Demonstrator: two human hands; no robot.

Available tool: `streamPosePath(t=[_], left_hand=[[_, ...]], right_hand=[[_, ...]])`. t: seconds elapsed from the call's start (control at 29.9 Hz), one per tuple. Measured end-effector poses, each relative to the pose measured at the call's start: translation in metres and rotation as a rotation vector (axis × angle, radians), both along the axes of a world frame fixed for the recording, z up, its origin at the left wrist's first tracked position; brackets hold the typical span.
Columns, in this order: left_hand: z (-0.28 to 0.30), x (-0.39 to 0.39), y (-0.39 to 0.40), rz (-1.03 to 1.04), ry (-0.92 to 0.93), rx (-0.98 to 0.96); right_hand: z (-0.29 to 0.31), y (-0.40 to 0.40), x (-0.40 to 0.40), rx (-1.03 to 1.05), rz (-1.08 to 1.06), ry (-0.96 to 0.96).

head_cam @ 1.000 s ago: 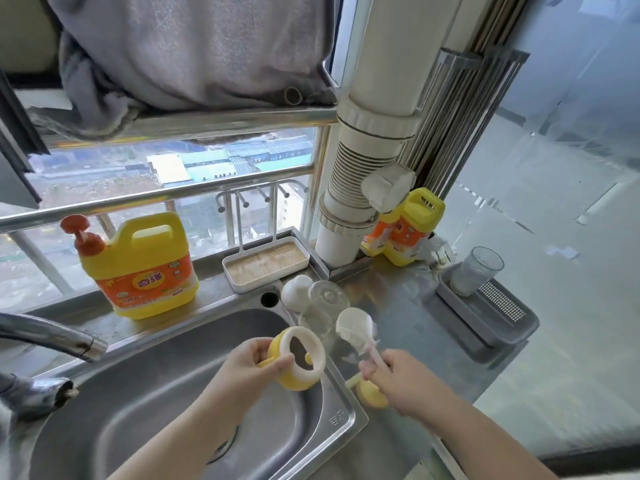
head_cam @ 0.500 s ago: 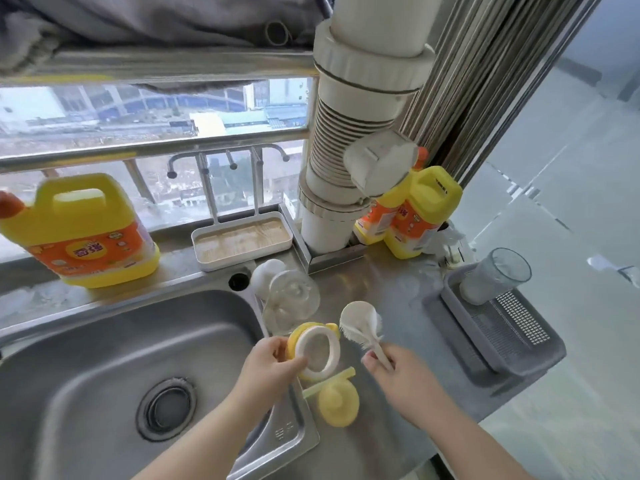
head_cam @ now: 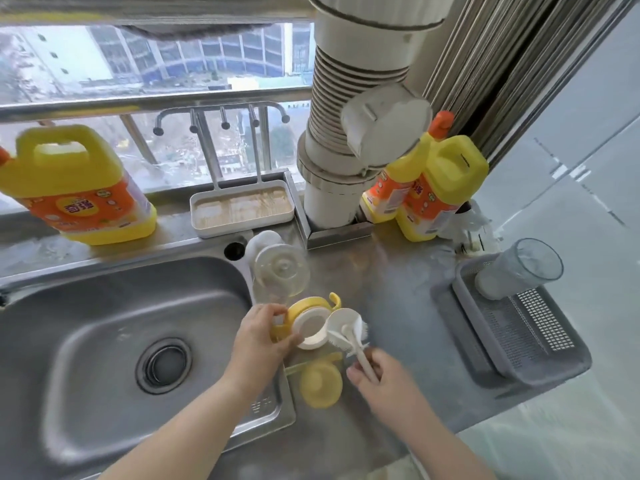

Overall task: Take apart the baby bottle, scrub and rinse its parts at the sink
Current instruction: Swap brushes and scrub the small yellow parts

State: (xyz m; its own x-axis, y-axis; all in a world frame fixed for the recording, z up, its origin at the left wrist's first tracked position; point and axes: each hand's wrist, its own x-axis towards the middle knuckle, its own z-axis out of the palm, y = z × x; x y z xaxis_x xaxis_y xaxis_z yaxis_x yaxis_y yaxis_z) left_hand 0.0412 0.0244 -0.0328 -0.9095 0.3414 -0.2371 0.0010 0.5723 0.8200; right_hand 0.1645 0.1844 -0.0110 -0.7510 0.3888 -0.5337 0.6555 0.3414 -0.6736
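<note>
left hand (head_cam: 258, 337) grips one yellow collar (head_cam: 304, 322), right hand (head_cam: 384, 379) pinches one brush (head_cam: 346, 332), three detergent jugs (head_cam: 74, 188) behind.

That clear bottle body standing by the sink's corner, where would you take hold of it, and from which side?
A judgement: grip the clear bottle body around its round side wall, coming from the right, over the bare counter. It looks upright and smooth, so a wrap-around grip should suit it. The white cap sits close behind, the sink lies left, and the left hand with the yellow collar crowds the front.

Left hand (head_cam: 258, 336) fingers curled in a grip; right hand (head_cam: 382, 377) fingers pinching, both forearms extended forward.
</note>
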Motion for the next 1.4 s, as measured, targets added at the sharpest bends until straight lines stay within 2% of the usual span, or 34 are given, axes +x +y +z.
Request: streamPosePath(t=[0.2,0.3,0.37,0.5,0.67,0.87,0.97,1.17,1.4], left_hand=[[-0.008,0.012,-0.004,0.046,0.099,-0.072],[-0.009,0.017,-0.009,0.056,0.233,-0.106],[-0.009,0.023,-0.011,-0.046,0.269,-0.091],[-0.007,0.041,-0.009,-0.341,0.113,-0.109],[-0.013,0.047,-0.002,-0.455,0.099,-0.208],[-0.012,0.054,0.003,-0.452,0.238,-0.275],[-0.016,0.06,0.003,-0.442,0.293,-0.205],[-0.023,0.063,-0.001,-0.341,0.193,-0.106],[-0.016,0.061,-0.003,-0.306,0.172,-0.041]], right_hand=[[-0.009,-0.008,0.016,-0.052,-0.035,0.0],[-0.011,-0.01,0.017,-0.065,-0.041,0.009],[-0.012,-0.012,0.014,-0.074,-0.055,0.021],[-0.016,-0.02,0.01,-0.087,-0.104,0.035],[-0.02,-0.029,0.014,-0.089,-0.158,0.04],[-0.02,-0.033,0.024,-0.082,-0.172,0.042],[-0.019,-0.032,0.028,-0.077,-0.19,0.039],[-0.019,-0.031,0.027,-0.065,-0.24,0.042],[-0.021,-0.038,0.018,-0.191,-0.339,0.014]])
